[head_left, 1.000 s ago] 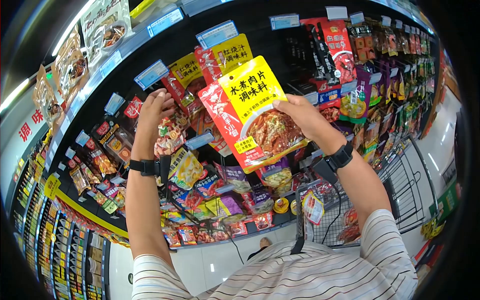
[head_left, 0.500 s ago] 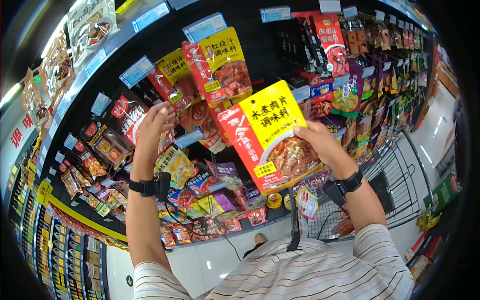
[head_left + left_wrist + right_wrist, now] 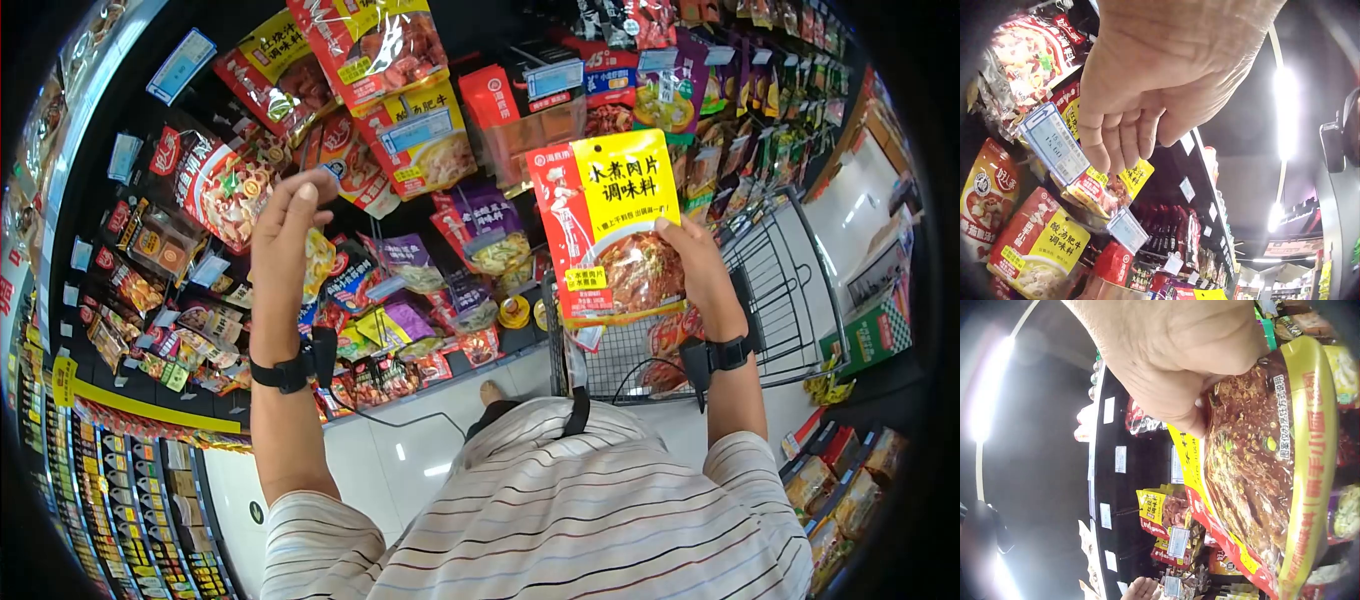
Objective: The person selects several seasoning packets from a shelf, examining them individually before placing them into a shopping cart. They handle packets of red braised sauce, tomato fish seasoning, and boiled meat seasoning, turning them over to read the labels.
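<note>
My right hand (image 3: pixel 700 262) pinches a red and yellow seasoning packet (image 3: pixel 608 230) by its right edge, thumb on the front. Its front, with a meat-dish picture, faces me, and it overlaps the near end of the shopping cart in the head view. In the right wrist view the packet (image 3: pixel 1254 469) fills much of the right side, its yellow bottom edge showing. My left hand (image 3: pixel 283 235) is raised in front of the hanging packets, fingers loosely bent and holding nothing. Behind it hangs a red packet with a noodle-like picture (image 3: pixel 222 188).
A wire shopping cart (image 3: pixel 785 325) stands to the right, with red packets (image 3: pixel 668 345) inside. Packets hang in rows along the dark shelf, among them a yellow and red one (image 3: pixel 440 165) behind a price tag (image 3: pixel 416 131). Cables run from the wrist cameras.
My right hand has carried the packet rightward and turned it more upright, over toward the cart. The head view has shifted lower and right; the left hand stays raised without anything in it.
</note>
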A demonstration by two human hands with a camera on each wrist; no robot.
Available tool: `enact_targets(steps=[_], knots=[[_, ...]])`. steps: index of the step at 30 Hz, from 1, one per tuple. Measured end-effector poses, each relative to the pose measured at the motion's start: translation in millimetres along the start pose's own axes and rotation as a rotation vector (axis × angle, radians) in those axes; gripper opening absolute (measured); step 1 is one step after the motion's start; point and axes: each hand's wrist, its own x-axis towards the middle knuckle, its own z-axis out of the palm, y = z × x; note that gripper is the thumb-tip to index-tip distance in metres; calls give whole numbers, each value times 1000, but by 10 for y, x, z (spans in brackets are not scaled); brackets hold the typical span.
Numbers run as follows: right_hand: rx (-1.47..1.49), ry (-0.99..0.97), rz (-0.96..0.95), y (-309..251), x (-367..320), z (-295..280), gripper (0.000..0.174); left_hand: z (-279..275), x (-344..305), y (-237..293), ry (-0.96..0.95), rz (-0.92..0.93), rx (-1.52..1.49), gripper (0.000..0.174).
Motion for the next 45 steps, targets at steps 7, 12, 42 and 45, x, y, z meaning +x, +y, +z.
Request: enact_targets(steps=[7, 12, 42, 45], knots=[[0, -3, 37, 54, -34, 31, 34, 315, -110, -212, -159, -154, -36, 41], [-70, -35, 35, 62, 7, 108, 32, 578, -44, -373, -194, -267, -96, 66], [32, -102, 110, 351, 323, 309, 31, -81, 1093, 538, -12, 109, 61, 47], [53, -115, 120, 252, 259, 353, 31, -178, 1654, 389, 49, 130, 129, 62]])
